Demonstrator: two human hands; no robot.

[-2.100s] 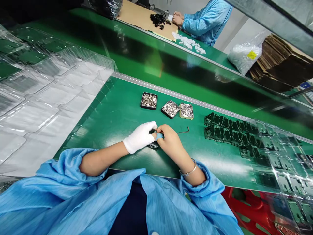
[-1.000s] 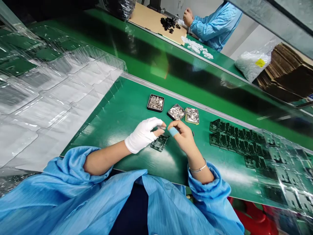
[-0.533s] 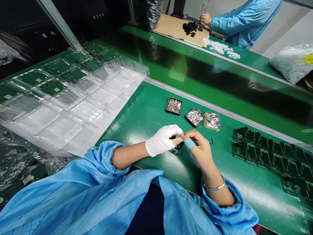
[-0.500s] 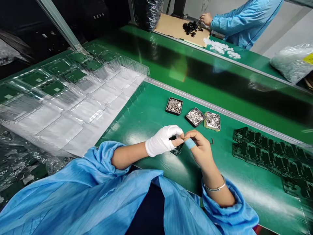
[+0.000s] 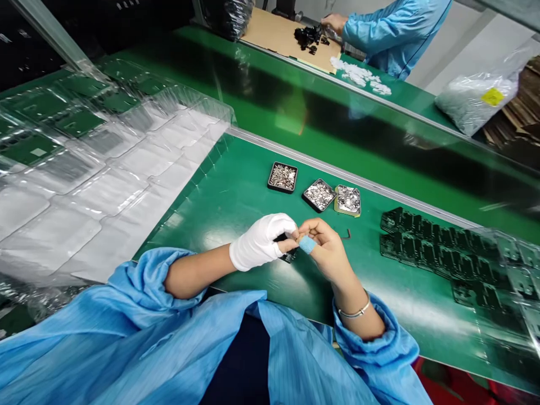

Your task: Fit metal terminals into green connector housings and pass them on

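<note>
My left hand (image 5: pixel 262 242), in a white glove with bare fingertips, is closed in a pinch. Its fingertips meet those of my right hand (image 5: pixel 326 247), which is bare, has blue tape (image 5: pixel 306 244) round the thumb and is closed too. Whatever lies between the fingertips is too small and hidden to make out. Beneath my left hand, partly covered, a dark circuit board (image 5: pixel 289 256) lies on the green table (image 5: pixel 219 197). Just beyond the hands are two black trays of small shiny metal parts, a left tray (image 5: pixel 283 177) and a middle tray (image 5: pixel 319 195), and a yellowish tray (image 5: pixel 348 200) of silvery pieces.
Clear plastic blister trays (image 5: pixel 122 194), some pockets holding green boards (image 5: pixel 78 121), cover the left side. Rows of dark boards (image 5: pixel 439 247) lie at the right, and a small hex key (image 5: pixel 348 234) near my right hand. Across the belt (image 5: pixel 253 73), another person's hand (image 5: pixel 334 22) is by black parts (image 5: pixel 310 37).
The camera view has swung right, so the whole scene sits further left. Both hands stay pinched together over the board, with little change in the fingers.
</note>
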